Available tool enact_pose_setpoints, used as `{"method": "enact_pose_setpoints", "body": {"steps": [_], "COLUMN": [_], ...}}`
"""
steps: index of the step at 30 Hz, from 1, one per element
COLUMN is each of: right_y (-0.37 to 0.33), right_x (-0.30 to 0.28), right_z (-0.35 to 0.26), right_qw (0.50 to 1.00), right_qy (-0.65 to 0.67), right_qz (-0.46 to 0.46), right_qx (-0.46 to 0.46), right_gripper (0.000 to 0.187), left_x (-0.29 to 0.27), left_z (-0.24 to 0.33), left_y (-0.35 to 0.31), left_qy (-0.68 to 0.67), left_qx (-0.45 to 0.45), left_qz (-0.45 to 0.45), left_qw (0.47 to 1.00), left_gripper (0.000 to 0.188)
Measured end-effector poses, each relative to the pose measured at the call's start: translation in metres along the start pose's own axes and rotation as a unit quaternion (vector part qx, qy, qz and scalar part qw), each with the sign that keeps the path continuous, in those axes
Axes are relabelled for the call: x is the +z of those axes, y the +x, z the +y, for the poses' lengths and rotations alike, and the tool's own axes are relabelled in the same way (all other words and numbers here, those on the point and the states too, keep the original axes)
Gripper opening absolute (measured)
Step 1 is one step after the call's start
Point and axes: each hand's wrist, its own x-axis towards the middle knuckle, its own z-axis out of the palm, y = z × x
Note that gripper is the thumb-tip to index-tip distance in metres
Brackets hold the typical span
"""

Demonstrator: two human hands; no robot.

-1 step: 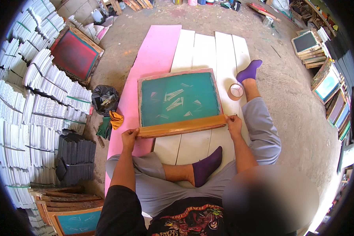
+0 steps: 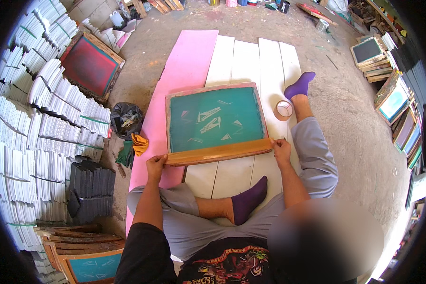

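At the far left, tall stacks of white flat sheets [image 2: 47, 132], bound with dark and green straps, were seen. Beside them, a wood-framed screen with a red middle [image 2: 90, 64] was leaned, and nearer, a stack of black sheets [image 2: 92, 191] was placed. A crumpled black plastic bag [image 2: 126, 120] and an orange cloth [image 2: 140, 144] were left beside the long pink board [image 2: 187, 61]. By the left hand [image 2: 155, 167], the left end of a wide, shiny brown tape strip [image 2: 217, 152] was held, with thumb and fingers pinched closed. The strip was stretched along the near edge of a rectangular framed screen with teal mesh [image 2: 184, 113], which was laid across the pink board and the white boards [image 2: 246, 61]; whether it was stuck down could not be told. By the right hand [image 2: 282, 150], its right end was pinched likewise, the fingers closed. Beyond this hand, a roll of brown tape [image 2: 283, 110] was set near a purple-socked foot [image 2: 299, 86].
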Motion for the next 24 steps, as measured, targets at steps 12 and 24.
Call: {"method": "enact_pose_setpoints", "body": {"steps": [12,24], "right_y": [-0.022,-0.015], "right_x": [-0.002,0.0], "right_z": [0.006,-0.003], "right_qw": [0.999,0.998], "right_qy": [0.033,0.047], "right_qz": [0.006,0.003], "right_qx": [0.025,0.044], "right_gripper": [0.027,0.024], "left_x": [-0.002,0.001], "left_z": [-0.008,-0.01], "left_y": [-0.01,0.001], "left_qy": [0.029,0.004], "left_qx": [0.011,-0.011], "left_qz": [0.007,-0.011], "left_qw": [0.999,1.0], "left_gripper": [0.029,0.028]}}
